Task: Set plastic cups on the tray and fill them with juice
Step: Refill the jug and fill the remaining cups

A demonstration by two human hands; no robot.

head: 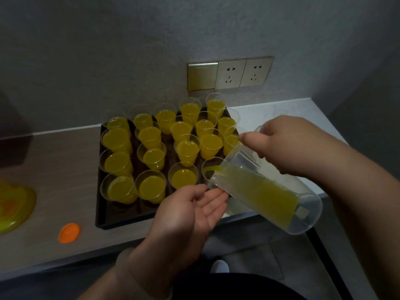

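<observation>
Juice [259,191] pours from pitcher [266,189] gripped by right hand [287,146] at tray's [129,215] near-right edge; left hand [190,206] spread.

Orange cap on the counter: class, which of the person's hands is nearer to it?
Left. The left hand is open over the tray's front edge, right of the orange cap; the right hand grips the pitcher farther right.

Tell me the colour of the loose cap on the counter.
Orange; the cap shows in the head view.

Kitchen-like room, countertop [65,161], wall sockets [243,73]
</observation>
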